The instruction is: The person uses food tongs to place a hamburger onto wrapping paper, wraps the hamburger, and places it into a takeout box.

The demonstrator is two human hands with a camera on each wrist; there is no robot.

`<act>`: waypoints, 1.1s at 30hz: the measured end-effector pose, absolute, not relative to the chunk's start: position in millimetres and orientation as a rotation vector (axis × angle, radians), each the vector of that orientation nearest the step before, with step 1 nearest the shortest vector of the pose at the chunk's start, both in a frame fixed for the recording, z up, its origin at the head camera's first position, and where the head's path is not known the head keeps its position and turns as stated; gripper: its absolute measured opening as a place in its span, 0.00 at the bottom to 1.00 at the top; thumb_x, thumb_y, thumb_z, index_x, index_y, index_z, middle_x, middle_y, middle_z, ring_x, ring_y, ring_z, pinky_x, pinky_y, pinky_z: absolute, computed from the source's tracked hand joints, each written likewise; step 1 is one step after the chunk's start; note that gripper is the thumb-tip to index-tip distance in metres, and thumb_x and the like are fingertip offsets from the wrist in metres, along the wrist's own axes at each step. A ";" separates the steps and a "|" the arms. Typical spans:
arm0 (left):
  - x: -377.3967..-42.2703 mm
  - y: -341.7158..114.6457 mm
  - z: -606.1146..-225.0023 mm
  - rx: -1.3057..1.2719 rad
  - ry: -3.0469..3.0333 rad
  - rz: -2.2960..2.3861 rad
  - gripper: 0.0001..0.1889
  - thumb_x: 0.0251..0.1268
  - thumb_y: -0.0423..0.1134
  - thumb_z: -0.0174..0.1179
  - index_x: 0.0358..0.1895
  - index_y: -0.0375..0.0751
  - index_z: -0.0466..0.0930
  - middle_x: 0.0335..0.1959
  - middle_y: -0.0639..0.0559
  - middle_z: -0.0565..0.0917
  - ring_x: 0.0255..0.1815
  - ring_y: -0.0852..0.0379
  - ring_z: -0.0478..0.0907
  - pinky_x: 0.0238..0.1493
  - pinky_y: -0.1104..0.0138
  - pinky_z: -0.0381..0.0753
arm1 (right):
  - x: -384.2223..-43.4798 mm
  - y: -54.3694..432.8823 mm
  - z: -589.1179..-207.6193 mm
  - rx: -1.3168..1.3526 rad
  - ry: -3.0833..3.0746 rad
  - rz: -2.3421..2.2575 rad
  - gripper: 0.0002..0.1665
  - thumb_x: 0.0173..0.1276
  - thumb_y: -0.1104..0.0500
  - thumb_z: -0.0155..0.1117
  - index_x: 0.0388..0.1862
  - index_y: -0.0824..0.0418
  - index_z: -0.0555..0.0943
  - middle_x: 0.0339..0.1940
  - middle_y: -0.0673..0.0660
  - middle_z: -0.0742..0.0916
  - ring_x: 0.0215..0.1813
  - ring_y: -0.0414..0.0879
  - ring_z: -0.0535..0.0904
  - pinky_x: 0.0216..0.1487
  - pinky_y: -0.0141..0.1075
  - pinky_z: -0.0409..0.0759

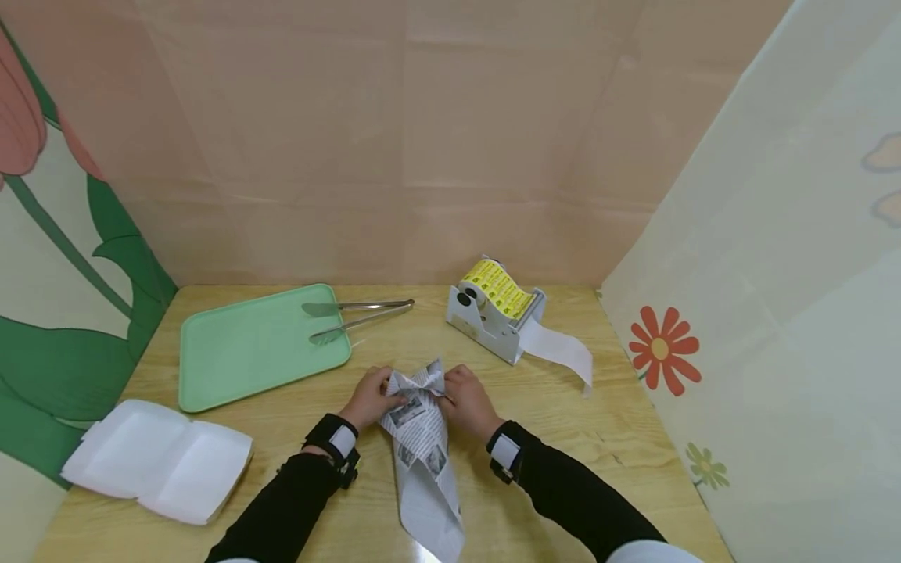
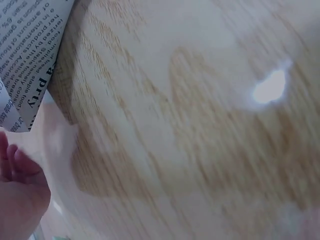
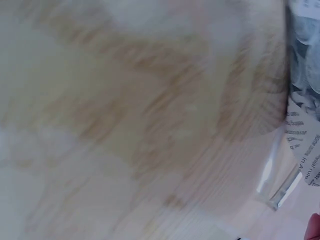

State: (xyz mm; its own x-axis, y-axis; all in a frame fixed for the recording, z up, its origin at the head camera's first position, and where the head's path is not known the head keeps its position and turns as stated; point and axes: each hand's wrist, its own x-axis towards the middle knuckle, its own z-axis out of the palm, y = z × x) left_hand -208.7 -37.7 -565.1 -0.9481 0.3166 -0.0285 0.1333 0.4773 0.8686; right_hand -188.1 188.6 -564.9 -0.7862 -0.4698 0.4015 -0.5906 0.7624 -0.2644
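Note:
A long, narrow packet of newspaper-print wrapping paper [image 1: 422, 438] lies on the wooden table in front of me, its far end gathered and crumpled. My left hand [image 1: 371, 400] pinches the left side near that far end. On the opposite side, my right hand [image 1: 470, 403] grips the edge with curled fingers. What the paper may contain is hidden. In the left wrist view, a printed corner of the paper [image 2: 32, 55] hangs above part of the left hand [image 2: 22, 205]. The right wrist view catches printed paper [image 3: 306, 145] and one fingertip [image 3: 313, 229] at its right edge.
Metal tongs [image 1: 376, 304] lean over the right end of a green tray [image 1: 253, 344] at the back left. An opened white foam box [image 1: 158, 461] lies at the left. Back right stands a dispenser [image 1: 493, 324] with yellow labels [image 1: 498, 287] and a trailing white strip [image 1: 559, 349].

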 end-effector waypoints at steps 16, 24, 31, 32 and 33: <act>-190.4 -30.5 -555.2 0.435 2.843 1.335 0.15 0.49 0.37 0.72 0.24 0.42 0.70 0.26 0.51 0.73 0.28 0.58 0.70 0.30 0.69 0.69 | -152.8 194.8 -557.3 0.971 -2.705 0.488 0.13 0.63 0.50 0.65 0.36 0.59 0.86 0.43 0.54 0.81 0.43 0.43 0.77 0.45 0.36 0.79; -182.9 -38.4 -543.8 0.483 2.798 1.347 0.11 0.58 0.45 0.66 0.28 0.44 0.76 0.35 0.50 0.79 0.38 0.54 0.77 0.39 0.63 0.78 | -148.8 186.4 -556.4 0.937 -2.664 0.270 0.11 0.60 0.52 0.69 0.33 0.59 0.86 0.37 0.53 0.79 0.36 0.43 0.73 0.37 0.34 0.75; -183.0 -37.4 -531.2 0.496 2.831 1.301 0.26 0.59 0.40 0.65 0.62 0.41 0.73 0.57 0.43 0.79 0.58 0.45 0.74 0.59 0.52 0.72 | -148.2 182.3 -554.7 0.937 -2.709 0.270 0.12 0.61 0.55 0.68 0.41 0.60 0.86 0.39 0.52 0.79 0.39 0.42 0.75 0.41 0.35 0.78; -183.4 -36.3 -529.3 0.494 2.801 1.323 0.29 0.59 0.39 0.65 0.65 0.41 0.70 0.57 0.43 0.79 0.58 0.45 0.75 0.59 0.52 0.73 | -148.0 182.2 -554.6 0.939 -2.708 0.256 0.13 0.61 0.55 0.68 0.41 0.61 0.86 0.40 0.52 0.80 0.40 0.43 0.76 0.43 0.35 0.78; -183.7 -35.2 -527.5 0.490 2.765 1.360 0.30 0.59 0.38 0.65 0.66 0.41 0.69 0.55 0.42 0.80 0.56 0.45 0.76 0.57 0.52 0.74 | -147.7 182.2 -554.7 0.939 -2.710 0.233 0.14 0.61 0.54 0.68 0.41 0.61 0.86 0.40 0.52 0.81 0.41 0.43 0.77 0.44 0.36 0.78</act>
